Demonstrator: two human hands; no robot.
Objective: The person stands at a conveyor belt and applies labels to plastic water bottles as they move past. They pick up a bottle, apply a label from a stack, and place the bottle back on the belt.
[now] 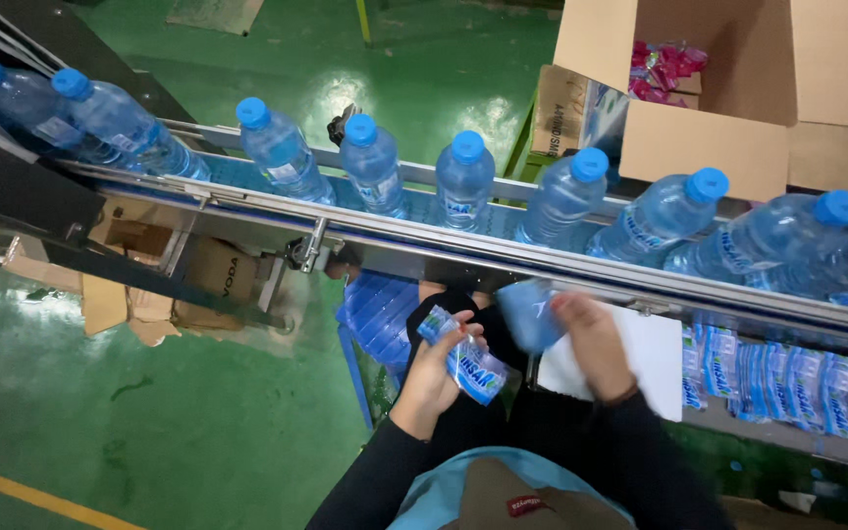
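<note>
My left hand (436, 378) grips a small stack of flat blue and white label sleeves (468, 361), held just below the conveyor. My right hand (593, 339) pinches one blue label sleeve (528, 312), slightly blurred, right under the conveyor rail. Above them a row of clear water bottles with blue caps (465, 182) stands on the metal conveyor (395, 234), running from upper left to right. Both arms wear black sleeves.
More label sleeves lie in a row on a shelf (787, 383) at the right, beside a white sheet (655, 358). An open cardboard box (738, 88) with pink packets sits beyond the conveyor. Flattened cardboard (149, 285) lies under the conveyor on the green floor (149, 432).
</note>
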